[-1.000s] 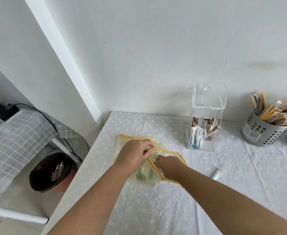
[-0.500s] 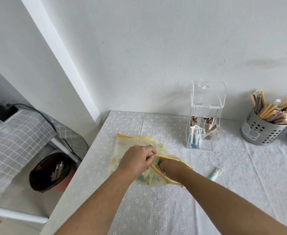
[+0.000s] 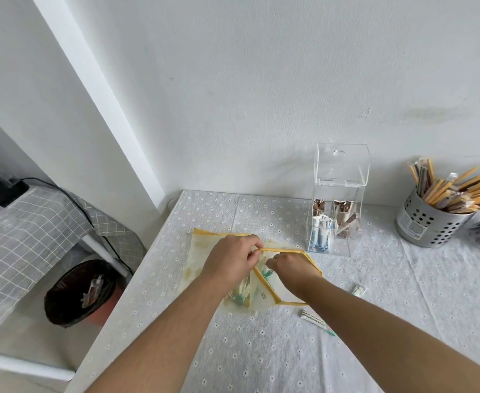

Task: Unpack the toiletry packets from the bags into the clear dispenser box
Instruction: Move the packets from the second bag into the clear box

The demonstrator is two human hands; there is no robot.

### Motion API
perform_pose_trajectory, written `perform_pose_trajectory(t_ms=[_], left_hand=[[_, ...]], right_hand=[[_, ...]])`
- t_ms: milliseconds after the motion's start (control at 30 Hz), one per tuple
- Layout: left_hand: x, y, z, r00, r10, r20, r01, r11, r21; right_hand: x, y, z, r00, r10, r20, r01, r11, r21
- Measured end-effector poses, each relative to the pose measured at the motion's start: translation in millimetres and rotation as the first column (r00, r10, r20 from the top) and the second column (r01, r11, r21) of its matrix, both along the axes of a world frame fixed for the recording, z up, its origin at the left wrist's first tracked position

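A translucent bag (image 3: 201, 251) with yellow edging lies on the table in front of me. My left hand (image 3: 230, 262) pinches its yellow rim and holds the mouth up. My right hand (image 3: 292, 266) reaches into the mouth, fingers closed around green-and-white packets (image 3: 240, 293) inside; the exact grip is hidden. The clear dispenser box (image 3: 336, 199) stands at the back right with its lid raised, holding blue-white tubes on the left and brown packets on the right. Two loose packets lie on the cloth, one (image 3: 314, 320) beside my right forearm and one (image 3: 358, 290) further right.
A perforated metal cup (image 3: 423, 222) full of wrapped sticks stands at the far right near the wall. The table's left edge (image 3: 136, 279) drops to a black-lined bin (image 3: 79, 293) on the floor. A checked cloth covers a surface at the left.
My right hand has moved up to the bag's mouth beside my left hand. The bag's yellow rim is lifted higher and a second loose packet shows by my right forearm.
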State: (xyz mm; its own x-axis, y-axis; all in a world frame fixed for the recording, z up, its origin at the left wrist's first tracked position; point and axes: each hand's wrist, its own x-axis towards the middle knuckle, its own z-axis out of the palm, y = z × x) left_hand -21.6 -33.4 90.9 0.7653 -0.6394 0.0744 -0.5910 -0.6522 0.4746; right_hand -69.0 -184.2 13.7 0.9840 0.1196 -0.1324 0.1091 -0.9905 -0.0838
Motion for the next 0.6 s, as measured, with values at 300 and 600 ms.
perform_pose_trajectory(t_ms=[300, 600], left_hand=[[3.0, -23.6, 7.9, 0.996, 0.085, -0.040, -0.084, 0.996, 0.028], [8.0, -56.7, 7.5, 0.991, 0.107, -0.081, -0.097, 0.988, 0.124]], right_hand=[[-14.2, -24.5, 31.4, 0.970, -0.014, 0.242, -0.055, 0.959, 0.278], [-37.8, -115.9, 120.6, 0.941, -0.338, 0.032, 0.278, 0.822, 0.496]])
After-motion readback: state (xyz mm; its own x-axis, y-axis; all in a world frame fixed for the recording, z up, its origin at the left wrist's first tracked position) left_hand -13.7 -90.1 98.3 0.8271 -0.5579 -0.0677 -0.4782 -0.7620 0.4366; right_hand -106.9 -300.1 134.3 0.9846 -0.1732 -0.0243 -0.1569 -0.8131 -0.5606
